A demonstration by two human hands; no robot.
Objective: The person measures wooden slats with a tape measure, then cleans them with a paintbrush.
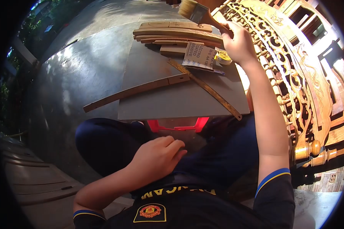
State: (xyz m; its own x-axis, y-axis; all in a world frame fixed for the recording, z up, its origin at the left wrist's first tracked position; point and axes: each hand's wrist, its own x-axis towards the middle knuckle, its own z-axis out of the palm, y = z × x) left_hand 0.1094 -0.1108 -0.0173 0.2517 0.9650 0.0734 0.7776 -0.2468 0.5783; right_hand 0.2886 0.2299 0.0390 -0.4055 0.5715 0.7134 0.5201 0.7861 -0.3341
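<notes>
A wide paintbrush [197,12] with pale bristles and a metal band is gripped by its handle in my right hand [239,42], raised over the far right of the grey board. My left hand [159,153] hangs in front of my lap with curled fingers, and I see nothing in it. On the board [156,101] lies a metal ruler [208,89], set slantwise and meeting the end of a long wooden strip [135,91]. That strip sticks out past the board's left edge. A folded sheet of sandpaper [198,56] lies near a yellow tape measure [222,56].
Several wooden strips [172,32] are stacked at the board's far side. A pen [219,71] lies beside the sandpaper. Carved wooden furniture [294,76] stands close on the right. Under the board's near edge shows a red plastic stool [154,126]. Concrete floor [80,72] stretches left.
</notes>
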